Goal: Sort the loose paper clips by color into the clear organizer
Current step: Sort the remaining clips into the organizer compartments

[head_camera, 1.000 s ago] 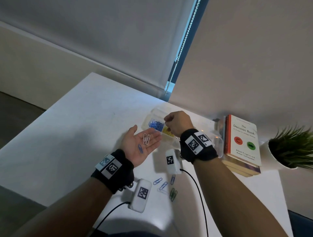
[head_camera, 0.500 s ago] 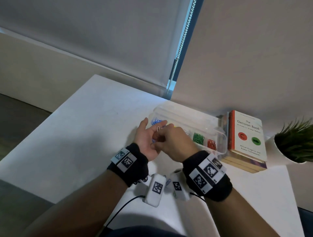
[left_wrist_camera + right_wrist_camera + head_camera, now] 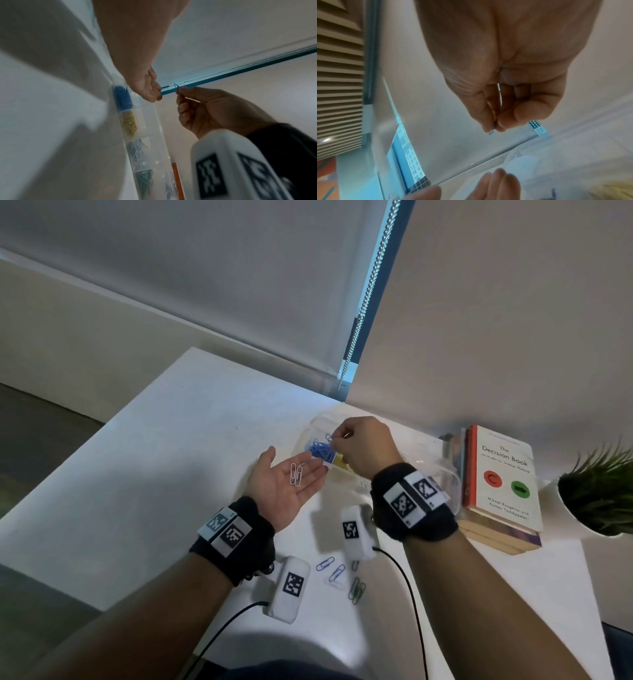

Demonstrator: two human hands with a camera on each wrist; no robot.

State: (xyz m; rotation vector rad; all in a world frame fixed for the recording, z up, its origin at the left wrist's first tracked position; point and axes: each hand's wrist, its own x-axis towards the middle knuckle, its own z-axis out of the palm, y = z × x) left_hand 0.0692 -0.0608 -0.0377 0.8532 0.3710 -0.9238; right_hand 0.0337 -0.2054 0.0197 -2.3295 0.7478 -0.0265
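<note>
My left hand [image 3: 301,479] lies open, palm up, with two white paper clips [image 3: 296,474] resting on it. Just right of it, my right hand [image 3: 334,440] pinches one blue paper clip [image 3: 329,437] over the blue compartment [image 3: 320,451] at the left end of the clear organizer [image 3: 452,477]. The left wrist view shows that pinch on the blue clip [image 3: 176,88] and the organizer [image 3: 159,129] with blue, yellow, white and green piles in a row. In the right wrist view the clip [image 3: 492,132] pokes out below the thumb and forefinger. Loose blue clips [image 3: 330,568] and green clips [image 3: 357,590] lie on the table near me.
A stack of books [image 3: 500,484] sits right of the organizer, and a potted plant [image 3: 599,494] stands further right. Two white tagged boxes with cables [image 3: 289,587] [image 3: 354,530] hang under my wrists. The white table [image 3: 154,457] ends at the wall behind the organizer.
My right hand took the blue clip from my left palm and carried it back over the organizer's blue compartment. The left palm has opened flat again, holding only the two white clips.
</note>
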